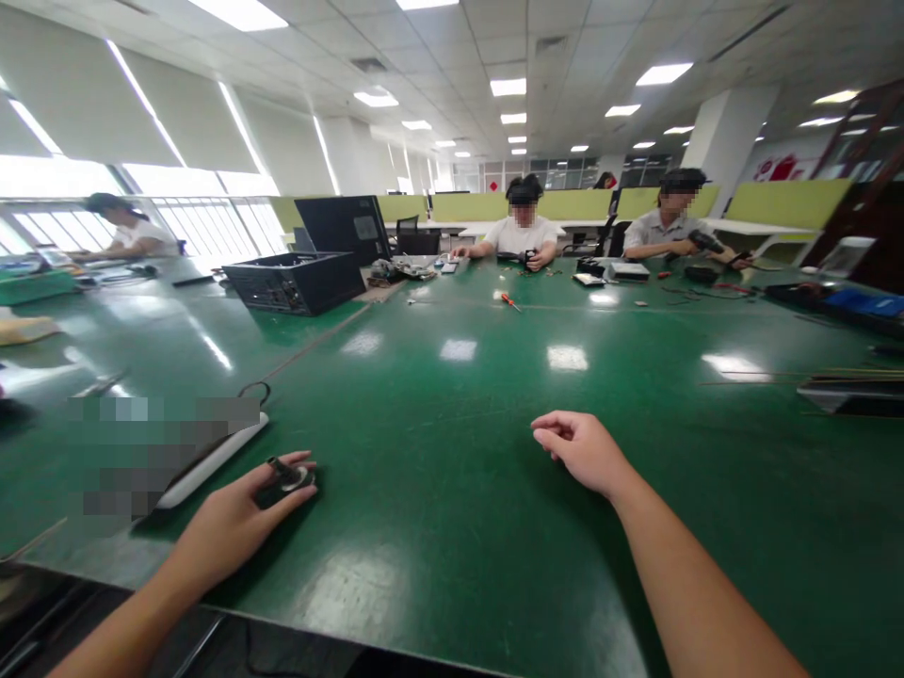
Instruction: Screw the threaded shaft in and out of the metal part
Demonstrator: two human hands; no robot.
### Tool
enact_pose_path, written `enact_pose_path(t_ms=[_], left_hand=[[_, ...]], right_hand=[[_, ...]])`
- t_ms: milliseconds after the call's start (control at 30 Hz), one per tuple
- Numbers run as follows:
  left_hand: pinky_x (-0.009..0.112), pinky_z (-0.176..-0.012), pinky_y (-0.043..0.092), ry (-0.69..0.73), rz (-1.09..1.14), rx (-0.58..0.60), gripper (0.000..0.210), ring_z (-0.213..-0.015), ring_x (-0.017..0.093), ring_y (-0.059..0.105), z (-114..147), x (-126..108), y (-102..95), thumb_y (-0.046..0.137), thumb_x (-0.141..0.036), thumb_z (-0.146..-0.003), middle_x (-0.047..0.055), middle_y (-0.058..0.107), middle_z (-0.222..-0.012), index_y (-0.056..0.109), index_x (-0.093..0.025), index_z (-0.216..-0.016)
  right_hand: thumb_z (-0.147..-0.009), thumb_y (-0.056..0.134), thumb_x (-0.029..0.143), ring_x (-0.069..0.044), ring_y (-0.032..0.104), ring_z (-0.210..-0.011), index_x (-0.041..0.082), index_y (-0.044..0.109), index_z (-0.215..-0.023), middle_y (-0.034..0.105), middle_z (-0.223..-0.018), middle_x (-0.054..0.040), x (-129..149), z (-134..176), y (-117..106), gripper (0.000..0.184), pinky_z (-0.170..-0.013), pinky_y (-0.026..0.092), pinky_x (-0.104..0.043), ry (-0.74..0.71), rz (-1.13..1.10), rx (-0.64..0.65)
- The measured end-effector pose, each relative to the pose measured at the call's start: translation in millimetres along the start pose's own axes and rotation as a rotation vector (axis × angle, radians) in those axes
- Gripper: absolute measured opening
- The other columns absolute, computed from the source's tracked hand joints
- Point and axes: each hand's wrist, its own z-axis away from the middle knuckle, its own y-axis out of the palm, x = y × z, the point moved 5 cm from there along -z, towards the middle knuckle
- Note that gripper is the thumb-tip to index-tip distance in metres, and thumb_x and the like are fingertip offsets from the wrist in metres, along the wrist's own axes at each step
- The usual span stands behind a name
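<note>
- At the near left of the green table (438,424), in the head view, a small dark fitting (277,467) sits within the left hand (227,516), its stem tilted up and a pale ring lower down.
- The left hand is mostly closed, thumb on the near side and fingers on the far side, seeming to have hold of the fitting; whether it also touches the table I cannot tell.
- The right hand (583,452) is loosely curled and part open, well apart from the fitting, with nothing visible in its grasp.
- From its size beside the fingers, the fitting should be light; it looks stiff, perhaps metal or hard plastic, and smooth enough to roll or slip.
- The wider ringed part probably gives the surest hold, pinched across opposite sides; the narrow stem offers less to grip.
- Just beyond the left wrist lies a pale-edged object (216,461), its top blurred.
</note>
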Motion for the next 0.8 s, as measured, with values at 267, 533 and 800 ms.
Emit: enact_pose_path(t_ms=[267,533,800], left_hand=[[0.033,-0.081,0.054,0.353,0.284,0.24,0.043,-0.084,0.02,0.068,-45.2,-151.1,69.3,0.073,-0.043,-0.074,0.003,0.073,-0.098,0.064,-0.021,-0.11],[0.028,-0.075,0.047,0.742,0.361,0.44,0.031,-0.083,0.018,0.061,-47.5,-241.5,166.6,0.072,-0.034,-0.081,0.004,0.066,-0.089,0.071,-0.022,-0.109],[0.028,-0.075,0.046,0.635,0.483,0.451,0.031,-0.082,0.017,0.062,-55.0,-227.3,176.2,0.078,-0.029,-0.076,0.002,0.069,-0.092,0.07,-0.021,-0.104]], right_hand=[[-0.079,0.053,0.014,-0.013,0.059,-0.069,0.018,0.064,-0.117,0.065,-0.086,-0.0016,-10.3,-7.5,-15.0,0.04,-0.068,0.047,-0.027,-0.098,0.221,-0.172],[-0.068,0.052,0.0,-0.015,0.059,-0.078,0.02,0.062,-0.113,0.063,-0.1,-0.0047,-3.9,-2.5,-21.2,0.05,-0.074,0.049,-0.029,-0.181,0.359,-0.101],[-0.073,0.063,0.01,-0.015,0.056,-0.072,0.021,0.067,-0.094,0.061,-0.084,-0.0018,4.3,-1.5,2.0,0.025,-0.066,0.041,-0.027,-0.147,0.481,0.101]])
